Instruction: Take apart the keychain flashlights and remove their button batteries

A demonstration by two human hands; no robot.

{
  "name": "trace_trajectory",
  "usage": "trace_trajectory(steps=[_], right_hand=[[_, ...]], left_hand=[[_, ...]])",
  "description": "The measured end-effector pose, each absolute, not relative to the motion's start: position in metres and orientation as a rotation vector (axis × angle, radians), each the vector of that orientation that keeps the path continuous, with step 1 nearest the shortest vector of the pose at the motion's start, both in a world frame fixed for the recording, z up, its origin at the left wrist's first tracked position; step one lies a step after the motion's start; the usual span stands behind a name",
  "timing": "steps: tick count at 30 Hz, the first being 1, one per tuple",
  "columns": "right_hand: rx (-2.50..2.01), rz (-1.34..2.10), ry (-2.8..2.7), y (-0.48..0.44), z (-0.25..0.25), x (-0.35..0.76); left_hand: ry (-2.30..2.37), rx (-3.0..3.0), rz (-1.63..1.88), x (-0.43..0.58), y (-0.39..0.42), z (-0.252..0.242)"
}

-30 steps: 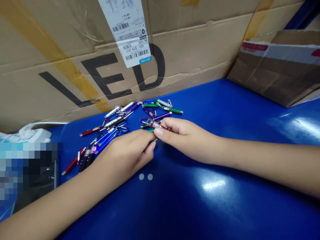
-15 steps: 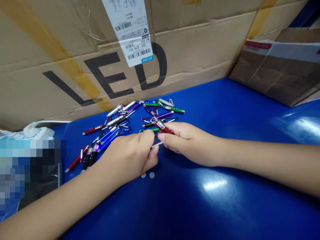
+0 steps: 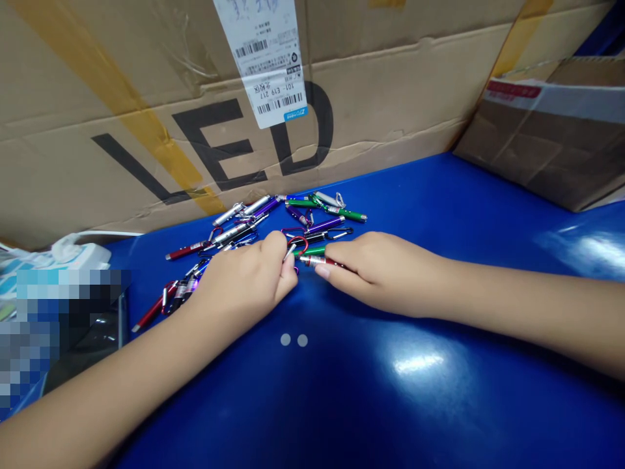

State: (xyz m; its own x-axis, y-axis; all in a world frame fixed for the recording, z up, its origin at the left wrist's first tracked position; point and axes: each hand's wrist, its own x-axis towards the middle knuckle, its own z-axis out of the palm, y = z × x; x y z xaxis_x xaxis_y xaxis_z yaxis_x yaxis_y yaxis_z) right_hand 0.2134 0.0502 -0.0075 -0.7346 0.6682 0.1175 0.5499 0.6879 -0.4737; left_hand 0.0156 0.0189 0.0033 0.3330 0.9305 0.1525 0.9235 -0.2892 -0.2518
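Observation:
My left hand [image 3: 249, 270] is closed, pinching a small red carabiner [image 3: 299, 243] with a silver gate between thumb and fingers. My right hand [image 3: 375, 270] is closed around a slim red keychain flashlight [image 3: 315, 261], its labelled end sticking out to the left. The carabiner and the flashlight's end are close together; whether they are still linked I cannot tell. Just behind my fingers lies a green flashlight [image 3: 310, 251], partly covered. A pile of similar flashlights with clips, such as a silver one [image 3: 229, 233] and a purple one [image 3: 325, 225], spreads behind and left of my hands.
A large cardboard box [image 3: 390, 117] marked LED stands along the back of the blue table [image 3: 342, 391]. Another cardboard box [image 3: 537, 143] is at the right. On the left are a white power strip [image 3: 92, 257] with a cable and a dark, partly blurred object [image 3: 92, 326].
The red flashlight has swung from a slant to nearly level in my right hand. My left hand has shifted left and up, and the red carabiner now shows as a raised loop.

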Motion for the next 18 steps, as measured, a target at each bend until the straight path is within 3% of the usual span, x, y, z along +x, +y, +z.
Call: trace_trajectory(steps=[7, 18], right_hand=[[-1.043, 0.433, -2.663, 0.0437, -0.0113, 0.2077], [-1.118, 0.469, -2.634, 0.041, -0.0105, 0.2064]], left_hand=[[-1.589, -2.276, 0.073, 0.0173, 0.0135, 0.0003], [-1.633, -2.197, 0.102, 0.0226, 0.0113, 0.0019]])
